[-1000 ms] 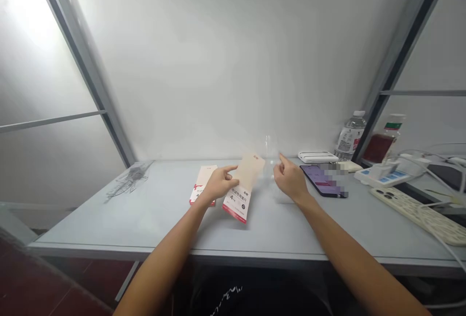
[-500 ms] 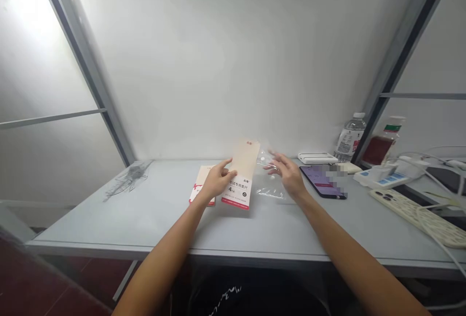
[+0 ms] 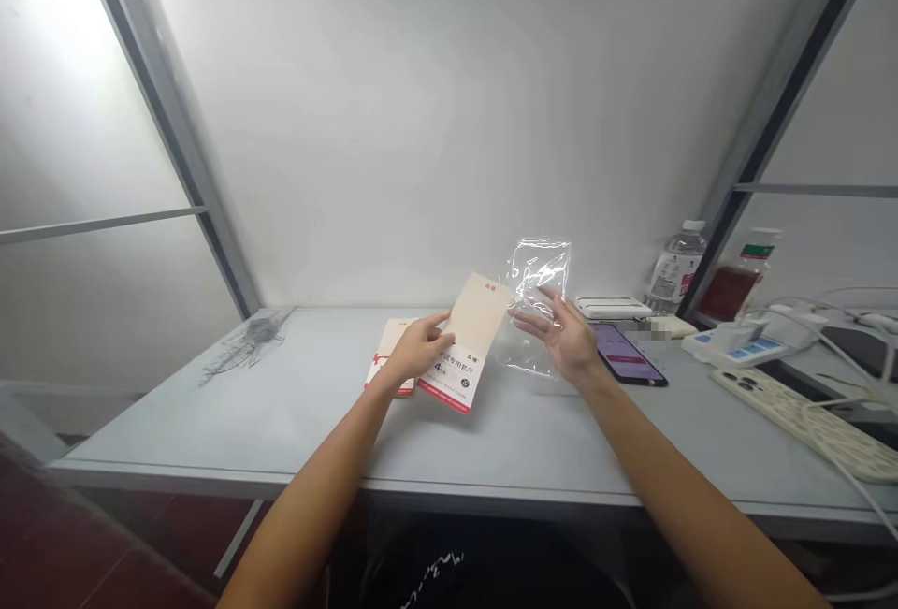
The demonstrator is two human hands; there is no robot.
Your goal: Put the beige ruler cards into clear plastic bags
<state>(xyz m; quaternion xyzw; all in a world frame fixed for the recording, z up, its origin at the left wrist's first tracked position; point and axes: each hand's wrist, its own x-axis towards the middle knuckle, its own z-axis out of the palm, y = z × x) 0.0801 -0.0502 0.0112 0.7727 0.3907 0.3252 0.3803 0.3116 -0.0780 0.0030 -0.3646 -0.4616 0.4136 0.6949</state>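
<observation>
My left hand [image 3: 423,347] grips the left edge of a cream printed card [image 3: 477,319] with a white, red-edged lower part, thumb on its face. The card is tilted above the desk. A clear plastic pouch [image 3: 540,263] hangs just right of the card, close to its edge. My right hand [image 3: 570,340] has the pouch between its fingers, which are partly spread. Behind my left wrist, a second cream and red card [image 3: 393,340] lies on the desk, partly hidden by that hand.
On the grey desk [image 3: 245,422], a phone [image 3: 628,356] lies right of my right hand, near a white flat device [image 3: 610,308]. Further right stand a water bottle [image 3: 677,263] and a bottle of dark red liquid [image 3: 736,282]. Beside them are a power strip [image 3: 736,347], cables and a cream phone case [image 3: 792,417].
The pouch has swung up and now opens out above my right fingers. The card in my left hand has tilted clockwise, its top moving right and its bottom left.
</observation>
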